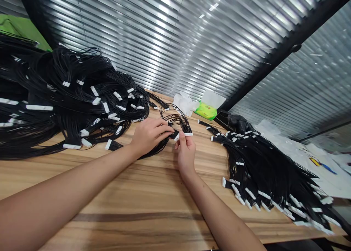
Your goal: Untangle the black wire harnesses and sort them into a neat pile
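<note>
In the middle of the wooden table, both my hands are on one black wire harness (178,120) whose thin wires loop up behind them. My left hand (150,134) pinches the wires beside a white connector. Between thumb and fingers, my right hand (186,154) grips the white connector (188,134) at the harness end. A second white end lies angled close by, partly hidden by my fingertips. To the left is a large heap of black wire harnesses (90,82) with white connectors. Another pile of harnesses (263,163) lies to the right, its white connectors mostly facing me.
The wooden table (142,207) runs along a corrugated metal-looking wall (153,35). A green tissue pack (206,111) and crumpled white tissue (185,103) lie at the back. At far right, a yellow and blue tool (322,165) rests on a white surface.
</note>
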A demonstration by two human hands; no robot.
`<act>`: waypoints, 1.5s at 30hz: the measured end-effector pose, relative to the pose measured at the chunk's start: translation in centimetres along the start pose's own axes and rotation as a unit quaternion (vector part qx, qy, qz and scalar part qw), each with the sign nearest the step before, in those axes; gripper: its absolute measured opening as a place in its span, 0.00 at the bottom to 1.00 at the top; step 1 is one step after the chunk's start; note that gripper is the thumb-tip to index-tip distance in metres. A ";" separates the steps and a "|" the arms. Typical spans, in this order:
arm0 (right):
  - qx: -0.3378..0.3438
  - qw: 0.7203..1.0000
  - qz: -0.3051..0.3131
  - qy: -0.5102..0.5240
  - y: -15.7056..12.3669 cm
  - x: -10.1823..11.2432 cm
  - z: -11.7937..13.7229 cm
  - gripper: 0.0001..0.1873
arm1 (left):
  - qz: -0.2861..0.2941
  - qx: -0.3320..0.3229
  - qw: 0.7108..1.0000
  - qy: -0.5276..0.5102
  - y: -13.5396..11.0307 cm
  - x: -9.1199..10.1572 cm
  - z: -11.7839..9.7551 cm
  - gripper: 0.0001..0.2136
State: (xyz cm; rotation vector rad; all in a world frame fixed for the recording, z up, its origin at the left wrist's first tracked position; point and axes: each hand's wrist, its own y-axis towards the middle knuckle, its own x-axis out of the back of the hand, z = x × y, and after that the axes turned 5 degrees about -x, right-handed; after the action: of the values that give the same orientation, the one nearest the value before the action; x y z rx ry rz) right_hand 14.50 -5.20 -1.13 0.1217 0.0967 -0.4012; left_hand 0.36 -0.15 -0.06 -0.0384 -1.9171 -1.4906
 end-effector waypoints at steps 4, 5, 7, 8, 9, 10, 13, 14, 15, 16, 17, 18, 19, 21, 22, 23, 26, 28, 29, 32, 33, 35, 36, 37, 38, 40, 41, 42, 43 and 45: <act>0.009 1.000 0.010 -0.014 -0.1 0.0 0.0 0.19 | 0.010 0.023 1.000 0.002 0.2 0.2 -0.3 0.08; 0.010 1.000 0.011 -0.014 -0.1 0.0 0.0 0.18 | 0.018 0.024 1.000 0.003 0.2 0.2 -0.3 0.08; 0.012 1.000 0.010 -0.014 -0.2 0.0 0.1 0.18 | 0.040 0.031 0.999 0.008 0.3 0.3 -0.4 0.08; 0.014 1.000 0.009 -0.014 -0.2 0.0 0.2 0.18 | 0.051 0.036 0.998 0.012 0.3 0.3 -0.4 0.09; 0.015 1.000 0.007 -0.014 -0.2 0.0 0.3 0.18 | 0.060 0.042 0.997 0.017 0.3 0.3 -0.4 0.10; 0.016 1.000 0.006 -0.015 -0.2 0.0 0.3 0.18 | 0.065 0.047 0.997 0.020 0.3 0.3 -0.4 0.11; 0.015 1.000 0.000 -0.018 -0.1 0.0 0.5 0.19 | 0.063 0.047 0.997 0.013 0.2 0.2 -0.4 0.11; 0.015 1.000 -0.002 -0.020 -0.1 0.0 0.6 0.19 | 0.062 0.046 0.997 0.009 0.2 0.2 -0.4 0.10; 0.015 1.000 -0.003 -0.021 0.0 0.1 0.6 0.19 | 0.061 0.046 0.997 0.006 0.2 0.2 -0.3 0.09; 0.015 1.000 -0.003 -0.022 0.0 0.1 0.6 0.19 | 0.062 0.046 0.997 0.005 0.2 0.2 -0.3 0.09; 0.015 1.000 -0.003 -0.022 0.0 0.1 0.6 0.18 | 0.064 0.047 0.997 0.005 0.2 0.2 -0.3 0.09; 0.015 1.000 -0.001 -0.022 0.0 0.1 0.6 0.18 | 0.065 0.048 0.997 0.009 0.3 0.2 -0.3 0.09; 0.015 1.000 0.001 -0.022 0.0 0.1 0.6 0.18 | 0.064 0.047 0.997 0.014 0.3 0.2 -0.4 0.09; 0.018 1.000 0.005 -0.024 0.0 0.1 0.7 0.18 | 0.059 0.042 0.997 0.028 0.2 0.2 -0.4 0.09; 0.019 0.999 0.007 -0.027 -0.1 0.1 0.7 0.18 | 0.055 0.037 0.997 0.035 0.2 0.2 -0.4 0.09; 0.021 0.999 0.009 -0.029 -0.1 0.1 0.7 0.18 | 0.051 0.034 0.997 0.042 0.2 0.2 -0.5 0.09; 0.023 0.999 0.006 -0.037 -0.1 0.1 0.7 0.18 | 0.047 0.027 0.998 0.045 0.1 0.2 -0.6 0.08; 0.027 0.998 0.003 -0.048 0.0 0.2 0.7 0.18 | 0.055 0.030 0.997 0.036 0.2 0.2 -0.6 0.08; 0.034 0.998 0.003 -0.056 0.0 0.3 0.8 0.18 | 0.060 0.032 0.997 0.029 0.2 0.2 -0.6 0.07; 0.069 0.993 0.008 -0.091 0.0 0.5 0.8 0.17 | 0.072 0.034 0.997 0.015 0.3 0.4 -0.7 0.06; 0.081 0.991 0.011 -0.103 0.0 0.5 0.9 0.17 | 0.075 0.030 0.997 0.013 0.4 0.4 -0.8 0.06; 0.097 0.988 0.013 -0.122 -0.1 0.7 0.9 0.16 | 0.077 0.021 0.997 0.009 0.4 0.5 -0.8 0.06; 0.099 0.987 0.012 -0.125 0.0 0.7 0.9 0.17 | 0.077 0.018 0.997 0.006 0.3 0.5 -0.8 0.07; 0.096 0.988 0.009 -0.122 0.1 0.7 0.8 0.17 | 0.077 0.015 0.997 0.001 0.3 0.6 -0.8 0.09; 0.087 0.990 0.005 -0.109 0.2 0.8 0.8 0.18 | 0.079 0.010 0.997 -0.006 0.2 0.6 -0.7 0.12; 0.056 0.997 -0.006 -0.053 0.7 0.8 0.7 0.19 | 0.087 -0.003 0.996 -0.021 0.1 0.6 -0.6 0.14; 0.037 0.999 -0.012 -0.013 1.0 0.8 0.7 0.19 | 0.092 -0.006 0.995 -0.025 0.1 0.5 -0.6 0.14; 0.017 0.999 -0.017 0.030 1.3 0.8 0.7 0.19 | 0.096 -0.004 0.995 -0.028 0.0 0.5 -0.5 0.14; -0.002 0.997 -0.022 0.073 1.6 0.8 0.8 0.20 | 0.102 0.002 0.994 -0.030 0.0 0.4 -0.4 0.14; -0.037 0.989 -0.021 0.141 1.9 0.7 1.0 0.20 | 0.122 0.024 0.991 -0.042 -0.1 0.1 -0.2 0.15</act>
State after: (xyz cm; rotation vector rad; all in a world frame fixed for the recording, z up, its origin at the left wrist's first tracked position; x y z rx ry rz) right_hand 15.96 -3.90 0.00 0.1030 0.3927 -0.4212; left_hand 0.33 -0.41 -0.04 -0.3075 -1.9357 -1.2966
